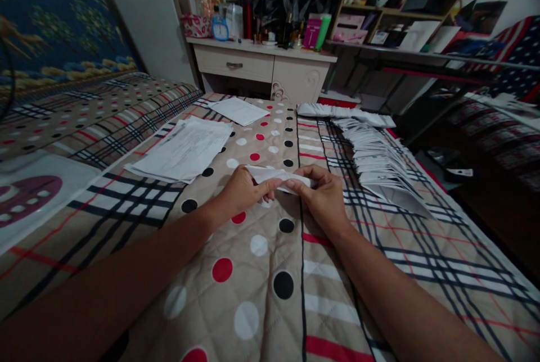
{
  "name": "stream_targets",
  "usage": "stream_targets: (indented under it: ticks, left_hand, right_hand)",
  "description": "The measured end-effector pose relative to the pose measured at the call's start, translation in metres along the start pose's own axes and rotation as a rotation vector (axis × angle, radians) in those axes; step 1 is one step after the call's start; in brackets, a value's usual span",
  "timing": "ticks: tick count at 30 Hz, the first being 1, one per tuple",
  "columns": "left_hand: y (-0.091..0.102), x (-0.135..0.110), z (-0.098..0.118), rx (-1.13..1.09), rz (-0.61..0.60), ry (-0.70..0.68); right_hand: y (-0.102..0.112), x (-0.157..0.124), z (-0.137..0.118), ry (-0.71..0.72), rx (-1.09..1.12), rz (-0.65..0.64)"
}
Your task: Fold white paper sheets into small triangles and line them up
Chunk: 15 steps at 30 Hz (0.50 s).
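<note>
Both hands meet over a quilted bedspread (261,272) with dots and plaid stripes. My left hand (242,189) and my right hand (323,193) each pinch one end of a folded white paper strip (278,176), held just above the cover. Fingers of both hands are closed on the paper. A long overlapping row of folded white papers (375,159) runs along the right side, close to my right hand. A stack of flat printed sheets (181,151) lies to the left of my left hand.
Another loose sheet (238,110) lies farther back on the bed. Beyond the bed stands a white cabinet (261,69) crowded with bottles, a blue clock (220,28) and a basket. Shelves (392,13) and a metal rack fill the right. A pillow (29,193) lies at left.
</note>
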State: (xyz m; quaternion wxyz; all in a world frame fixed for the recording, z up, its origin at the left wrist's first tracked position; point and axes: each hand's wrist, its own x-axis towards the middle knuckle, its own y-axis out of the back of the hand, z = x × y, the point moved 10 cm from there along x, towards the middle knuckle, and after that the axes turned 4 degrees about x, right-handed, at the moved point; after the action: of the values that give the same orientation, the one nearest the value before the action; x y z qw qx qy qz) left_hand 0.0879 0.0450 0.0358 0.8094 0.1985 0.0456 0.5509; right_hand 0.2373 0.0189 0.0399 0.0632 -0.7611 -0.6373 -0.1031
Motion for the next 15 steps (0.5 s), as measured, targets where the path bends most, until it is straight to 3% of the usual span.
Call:
stream_targets:
  ticks: [3,6,10,15]
  left_hand:
    - [0.011,0.0,0.001,-0.062,0.135,0.012]
    - [0.012,-0.001,0.001,-0.117,0.192,0.022]
    - [0.003,-0.003,0.003,-0.168,0.169,0.016]
    - [-0.003,-0.002,0.002,-0.204,0.097,0.026]
  right_hand:
    - [0.008,0.001,0.004,-0.052,0.123,0.092]
    - [0.0,0.001,0.012,-0.114,0.257,0.049]
    - [-0.014,-0.002,0.017,-0.163,0.34,-0.061]
    - [-0.014,-0.004,0.009,-0.122,0.267,-0.092]
